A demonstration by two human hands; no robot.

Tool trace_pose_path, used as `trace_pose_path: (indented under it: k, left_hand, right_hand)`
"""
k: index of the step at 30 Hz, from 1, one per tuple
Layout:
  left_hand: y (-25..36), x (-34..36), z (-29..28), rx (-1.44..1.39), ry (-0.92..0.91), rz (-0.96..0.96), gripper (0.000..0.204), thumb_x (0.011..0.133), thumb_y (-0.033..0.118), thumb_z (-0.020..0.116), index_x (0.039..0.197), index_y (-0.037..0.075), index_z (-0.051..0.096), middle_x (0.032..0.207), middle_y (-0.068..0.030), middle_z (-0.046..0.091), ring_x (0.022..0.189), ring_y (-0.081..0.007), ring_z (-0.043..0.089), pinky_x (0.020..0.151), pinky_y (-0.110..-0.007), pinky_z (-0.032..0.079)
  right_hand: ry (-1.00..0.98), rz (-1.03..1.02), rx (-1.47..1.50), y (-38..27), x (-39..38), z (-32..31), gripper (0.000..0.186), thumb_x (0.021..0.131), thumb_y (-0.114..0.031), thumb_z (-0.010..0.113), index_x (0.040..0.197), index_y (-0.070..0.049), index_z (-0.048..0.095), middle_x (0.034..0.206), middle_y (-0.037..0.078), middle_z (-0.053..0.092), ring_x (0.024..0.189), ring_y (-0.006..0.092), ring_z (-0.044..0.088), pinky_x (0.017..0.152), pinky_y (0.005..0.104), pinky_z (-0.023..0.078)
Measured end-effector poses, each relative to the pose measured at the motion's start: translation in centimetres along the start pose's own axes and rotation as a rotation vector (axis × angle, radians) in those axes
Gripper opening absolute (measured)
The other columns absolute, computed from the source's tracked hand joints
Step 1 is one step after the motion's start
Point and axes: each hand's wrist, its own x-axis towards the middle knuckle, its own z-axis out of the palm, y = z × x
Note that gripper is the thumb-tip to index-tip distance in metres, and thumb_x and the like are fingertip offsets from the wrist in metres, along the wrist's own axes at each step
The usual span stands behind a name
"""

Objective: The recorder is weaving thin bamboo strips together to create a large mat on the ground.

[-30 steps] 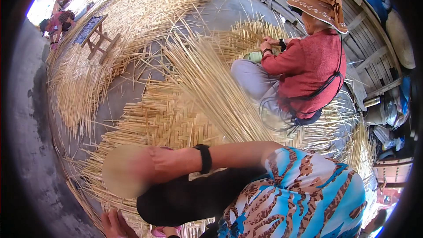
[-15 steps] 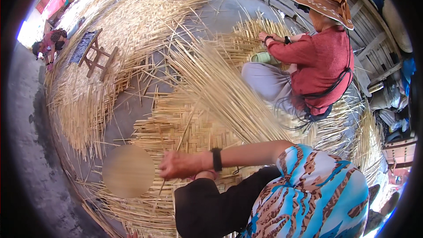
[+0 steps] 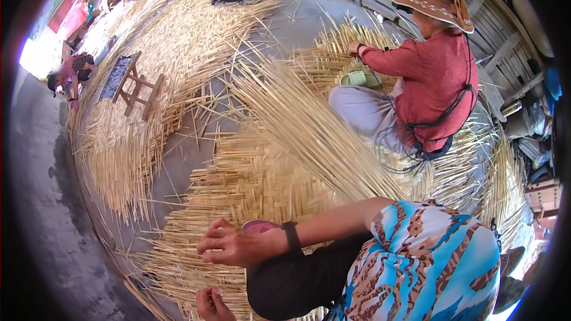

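The left hand is hovering half-curled by the woven straw mat; whether it is pinching a strip, I cannot tell. The right hand is spreading bent fingers above that mat, seemingly gripping nothing. Straw ends are jutting out unsecured, so a careless sweep could be catching them and loosening the weave. Beyond, a grey wall is bordering a second mat, a stool is resting there, grey floor is showing between mats, and a co-worker is sitting rightward.
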Motion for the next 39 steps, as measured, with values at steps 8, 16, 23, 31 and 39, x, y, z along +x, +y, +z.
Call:
trace_pose_path:
  k: [8,16,23,31,39]
  left_hand:
    - [0.6,-0.2,1.1,-0.363,-0.05,-0.165,0.015,0.093,0.008,0.056,0.103,-0.002,0.061,0.077,-0.0041,0.057,0.069,-0.0128,0.051,0.06,-0.026,0.042]
    - [2.8,1.1,2.1,-0.381,-0.163,-0.107,0.013,0.093,0.009,0.057,0.101,0.0,0.06,0.088,-0.0059,0.059,0.079,-0.0143,0.055,0.067,-0.026,0.045]
    - [5.1,1.5,3.3,0.19,0.313,0.364,0.003,0.088,0.0,0.058,0.088,0.001,0.06,0.084,-0.0089,0.051,0.072,-0.0215,0.054,0.057,-0.032,0.042]
    - [5.3,1.0,3.9,0.266,0.284,0.402,0.005,0.091,0.002,0.052,0.093,-0.001,0.055,0.074,-0.0146,0.052,0.066,-0.0295,0.055,0.061,-0.038,0.043]
    - [6.3,-0.2,3.1,0.174,0.164,0.195,0.009,0.095,0.007,0.048,0.09,0.0,0.05,0.066,-0.0123,0.048,0.058,-0.0255,0.052,0.055,-0.038,0.041]
  right_hand:
    - [-0.237,0.786,0.708,1.6,-2.2,-4.0,0.021,0.087,-0.023,0.064,0.098,-0.005,0.062,0.084,0.008,0.065,0.077,0.0211,0.063,0.068,0.0326,0.048]
    - [-0.061,0.908,1.223,1.5,-2.4,-4.7,0.016,0.089,-0.018,0.066,0.094,-0.002,0.064,0.075,0.003,0.066,0.067,0.0074,0.061,0.059,0.0213,0.049]
    - [0.068,1.124,1.052,0.2,-2.0,-5.6,0.015,0.088,-0.016,0.064,0.081,-0.003,0.065,0.064,0.003,0.063,0.054,0.0074,0.058,0.049,0.0208,0.046]
    - [0.169,1.11,1.133,-0.3,-2.6,-5.9,0.014,0.087,-0.016,0.066,0.082,-0.003,0.066,0.068,0.003,0.065,0.057,0.0073,0.058,0.051,0.0221,0.047]
    - [0.099,1.08,1.111,-1.2,-1.9,-6.6,0.017,0.088,-0.019,0.065,0.08,-0.004,0.064,0.066,0.003,0.065,0.051,0.0066,0.056,0.047,0.0208,0.044]
